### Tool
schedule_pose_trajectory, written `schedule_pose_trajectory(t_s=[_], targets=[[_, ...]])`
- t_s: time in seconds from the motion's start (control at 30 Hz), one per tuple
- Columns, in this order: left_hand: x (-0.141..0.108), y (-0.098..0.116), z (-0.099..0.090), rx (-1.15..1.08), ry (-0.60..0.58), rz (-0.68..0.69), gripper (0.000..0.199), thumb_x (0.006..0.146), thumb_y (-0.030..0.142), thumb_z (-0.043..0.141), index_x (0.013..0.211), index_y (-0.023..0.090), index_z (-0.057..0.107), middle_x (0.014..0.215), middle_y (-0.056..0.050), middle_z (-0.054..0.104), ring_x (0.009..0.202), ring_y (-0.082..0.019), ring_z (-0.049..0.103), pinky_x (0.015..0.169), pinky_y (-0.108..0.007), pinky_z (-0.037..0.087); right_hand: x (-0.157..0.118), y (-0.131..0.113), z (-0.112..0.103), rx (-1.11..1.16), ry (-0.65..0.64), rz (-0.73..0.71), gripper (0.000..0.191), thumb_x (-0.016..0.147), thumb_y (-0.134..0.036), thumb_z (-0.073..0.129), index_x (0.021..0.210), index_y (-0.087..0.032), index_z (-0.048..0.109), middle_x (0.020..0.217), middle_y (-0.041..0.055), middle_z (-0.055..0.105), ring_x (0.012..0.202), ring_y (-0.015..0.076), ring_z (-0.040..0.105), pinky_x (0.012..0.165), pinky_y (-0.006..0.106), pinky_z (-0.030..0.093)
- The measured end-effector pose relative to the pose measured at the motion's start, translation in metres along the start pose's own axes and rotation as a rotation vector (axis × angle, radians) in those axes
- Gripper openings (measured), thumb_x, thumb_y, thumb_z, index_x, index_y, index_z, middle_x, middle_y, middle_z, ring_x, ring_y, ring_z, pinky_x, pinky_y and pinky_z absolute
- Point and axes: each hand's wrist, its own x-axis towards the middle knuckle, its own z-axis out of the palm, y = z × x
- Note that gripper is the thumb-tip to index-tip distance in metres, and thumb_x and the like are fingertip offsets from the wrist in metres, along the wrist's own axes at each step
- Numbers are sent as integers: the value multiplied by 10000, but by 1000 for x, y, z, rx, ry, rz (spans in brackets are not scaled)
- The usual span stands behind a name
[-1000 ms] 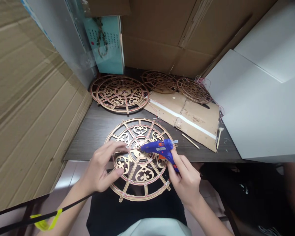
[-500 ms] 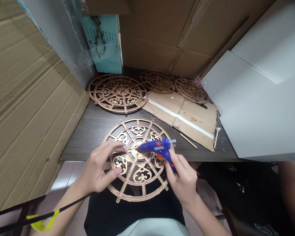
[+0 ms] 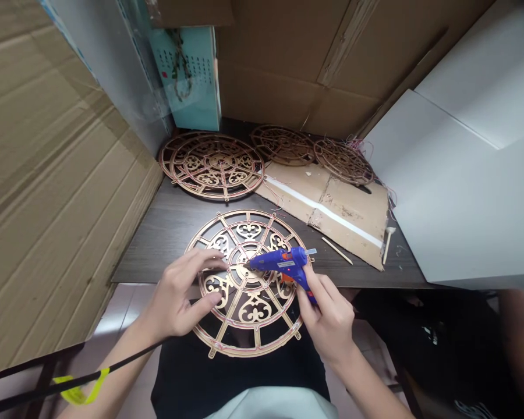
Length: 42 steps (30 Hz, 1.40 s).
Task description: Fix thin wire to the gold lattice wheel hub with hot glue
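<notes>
My right hand [image 3: 327, 311] is wrapped round the handle of a blue glue gun [image 3: 277, 261], with a clear glue stick poking out of its back. Its nozzle points left, at the hub of a round, gold-coloured openwork panel [image 3: 255, 313]. That panel has spokes, scroll ornaments and thin red wires along its rings; its near part reaches past the table edge over my lap. On the panel's left side lies my left hand [image 3: 183, 297], fingers and thumb spread apart. Whether the nozzle touches the hub, I cannot tell.
Similar round panels [image 3: 218, 189] lie stacked at the back left, and darker ones [image 3: 344, 160] at the back right. A cardboard sheet [image 3: 353, 212] and a thin wooden stick [image 3: 337, 251] lie on the table [image 3: 152, 233]. A white box [image 3: 458, 198] bounds the right, cardboard [image 3: 48, 174] the left. Another person's arm [image 3: 519, 337] shows.
The whole view has shifted slightly, so everything appears a little further right. Both hands, the glue gun and the panel keep nearly the same positions relative to one another.
</notes>
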Motion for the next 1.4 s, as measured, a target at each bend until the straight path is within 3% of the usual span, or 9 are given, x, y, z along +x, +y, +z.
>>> schedule_pose_trajectory(t_s=[0.37,0.6,0.93,1.4], targets=[[1,3,1,20,36,-4,381,920,323,606,1273,209,521,1080,-64,717,1021,-192,691,893,-316,531,0,1,-3,35,14,38,576,950,-38,598,1490,-222,515,907,36,633,767,140,633,697,246,494],[-2,1,1,16,36,-14,405,922,336,613,1296,218,514,1090,-65,723,1025,-208,690,905,-344,518,8,-1,-11,82,49,82,576,946,-50,612,1482,-242,531,813,-3,560,648,116,527,635,236,462],[-1,1,2,23,35,-12,397,918,337,613,1287,222,520,1101,-61,714,1030,-209,679,902,-338,514,7,-6,-3,65,-2,1,572,954,-56,602,1496,-213,512,911,38,641,756,139,628,719,247,508],[-2,0,1,11,29,-7,420,907,349,619,1293,222,512,1109,-78,703,1037,-233,677,901,-367,525,6,-6,-1,32,14,21,613,955,-52,591,1527,-250,488,891,37,652,743,148,650,704,247,528]])
